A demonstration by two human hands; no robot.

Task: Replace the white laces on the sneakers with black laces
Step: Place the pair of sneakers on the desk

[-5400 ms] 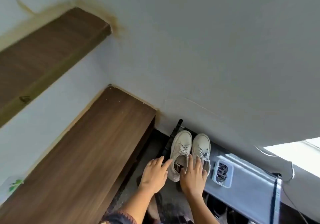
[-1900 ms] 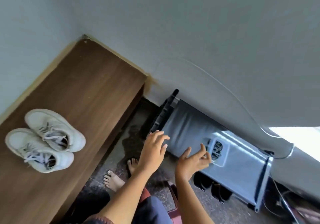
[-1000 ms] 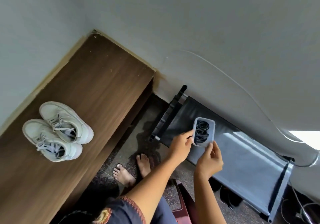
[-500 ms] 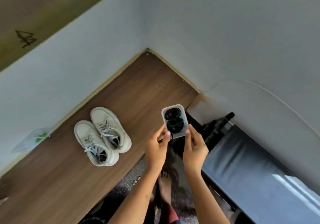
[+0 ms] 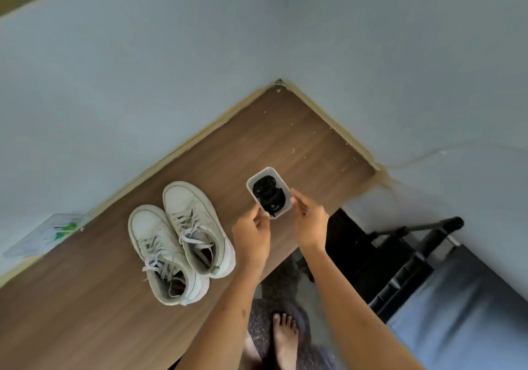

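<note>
The box [image 5: 269,192] of black laces [image 5: 268,195] is now carried over the bench [image 5: 285,141], pinched at its sides by both hands' fingertips [image 5: 294,194], and may be dropped if tilted.

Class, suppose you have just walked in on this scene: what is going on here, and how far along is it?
A person holds a small clear container of coiled black laces in both hands, the left hand and right hand pinching its near end above the wooden bench. A pair of white sneakers sits side by side on the bench beside it, white laces still threaded. The swap has not yet started.
</note>
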